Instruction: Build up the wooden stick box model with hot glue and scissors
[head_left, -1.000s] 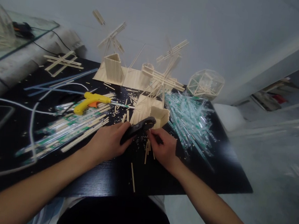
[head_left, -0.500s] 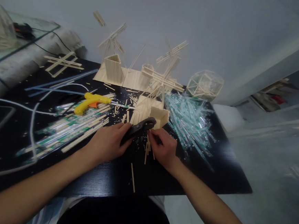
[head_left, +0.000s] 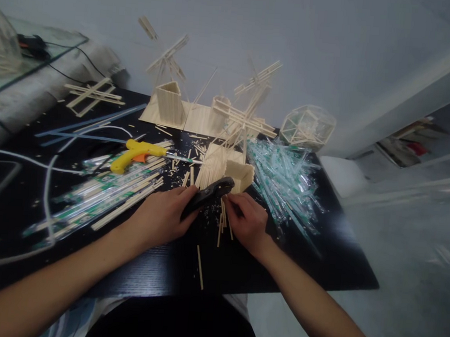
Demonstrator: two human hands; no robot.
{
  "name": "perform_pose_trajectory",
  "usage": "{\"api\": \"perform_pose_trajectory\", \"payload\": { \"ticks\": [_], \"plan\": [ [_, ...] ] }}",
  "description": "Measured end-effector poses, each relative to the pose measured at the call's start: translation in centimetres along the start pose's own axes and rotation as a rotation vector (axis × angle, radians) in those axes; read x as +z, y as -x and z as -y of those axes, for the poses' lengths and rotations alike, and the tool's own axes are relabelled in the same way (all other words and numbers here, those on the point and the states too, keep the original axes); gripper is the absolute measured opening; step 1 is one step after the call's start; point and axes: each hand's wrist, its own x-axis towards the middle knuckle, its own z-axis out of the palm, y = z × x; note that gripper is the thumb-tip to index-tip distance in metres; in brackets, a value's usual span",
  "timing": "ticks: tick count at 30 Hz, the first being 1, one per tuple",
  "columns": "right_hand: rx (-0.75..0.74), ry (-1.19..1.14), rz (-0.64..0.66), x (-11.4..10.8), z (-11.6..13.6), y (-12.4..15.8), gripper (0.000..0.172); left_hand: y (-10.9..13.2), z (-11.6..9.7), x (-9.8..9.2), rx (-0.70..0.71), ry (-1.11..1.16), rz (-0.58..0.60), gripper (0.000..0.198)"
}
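Observation:
My left hand [head_left: 162, 216] is closed round the handles of black cutting pliers [head_left: 209, 191], whose jaws point up and right. My right hand [head_left: 246, 219] sits just right of the jaws, fingers pinched on a thin wooden stick I can barely make out. Short cut sticks [head_left: 223, 221] lie between my hands on the black table [head_left: 170, 268]. A small open wooden box [head_left: 240, 175] and a flat panel of sticks [head_left: 213, 165] stand right behind the pliers.
A yellow glue gun [head_left: 136, 152] lies left of centre above a heap of wrapped chopsticks [head_left: 102, 195]. Clear plastic wrappers [head_left: 286, 178] pile up at the right. Stick windmill models [head_left: 214, 103] and a wire-frame polyhedron [head_left: 308, 126] stand at the back. Cables [head_left: 48, 186] cross the left.
Almost nothing has changed; my right hand has shifted slightly nearer the plier jaws and the view has drifted a little.

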Motion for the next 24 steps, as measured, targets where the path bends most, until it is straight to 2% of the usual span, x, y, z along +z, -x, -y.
{"api": "perform_pose_trajectory", "payload": {
  "ticks": [11,17,24],
  "plan": [
    [0.056,0.001,0.024,0.22,0.19,0.02,0.011,0.02,-0.33,-0.03,-0.027,-0.029,0.027,0.013],
    [0.041,-0.005,0.011,0.06,0.25,-0.16,0.009,0.11,-0.12,0.07,-0.004,-0.061,-0.017,0.020],
    [0.037,-0.033,0.010,0.07,0.11,-0.09,0.011,0.09,-0.31,-0.21,-0.014,-0.047,0.007,0.020]
  ]
}}
